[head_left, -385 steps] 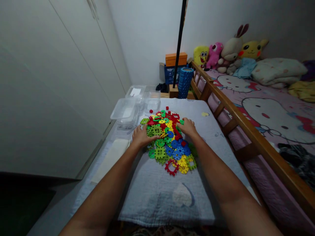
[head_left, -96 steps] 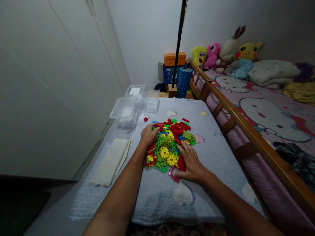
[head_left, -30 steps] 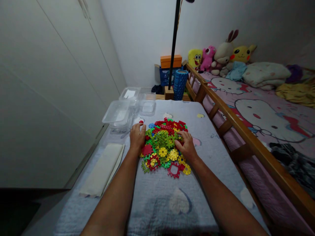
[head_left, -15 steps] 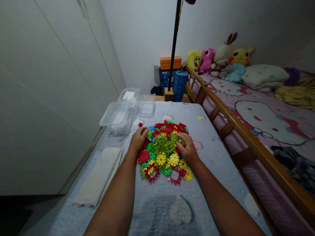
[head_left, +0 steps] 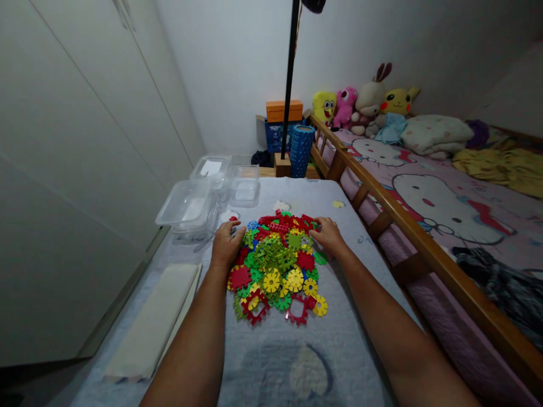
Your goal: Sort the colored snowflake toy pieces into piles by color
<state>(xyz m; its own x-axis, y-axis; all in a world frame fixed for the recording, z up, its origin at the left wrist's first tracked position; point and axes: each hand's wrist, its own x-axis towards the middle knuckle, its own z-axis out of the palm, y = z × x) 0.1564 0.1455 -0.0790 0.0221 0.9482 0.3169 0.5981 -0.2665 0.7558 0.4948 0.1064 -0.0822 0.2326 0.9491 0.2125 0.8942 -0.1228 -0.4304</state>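
Note:
A heap of plastic interlocking building pieces point(head_left: 275, 257) in red, yellow, green and blue lies on the cloth-covered table point(head_left: 271, 362). Flower-shaped discs, toothed squares and square frames make up the heap. At its left edge rests my left hand point(head_left: 228, 243), fingers apart and curved toward the pieces. My right hand point(head_left: 330, 234) is at the upper right edge, its fingertips by the red pieces there, with no piece visibly gripped. One small red piece point(head_left: 233, 218) sits apart, just beyond my left hand.
Clear plastic containers point(head_left: 186, 206) stand at the back left, some stacked. A folded cream cloth point(head_left: 155, 322) lies on the left. Along the right runs a wooden bed rail point(head_left: 382, 206). Behind the table stand a black pole point(head_left: 289, 79) and a blue foam roller point(head_left: 302, 151).
My right hand has moved from on top of the heap's right side to its upper right edge, uncovering pieces there. My left hand stays by the left edge. The view has shifted slightly.

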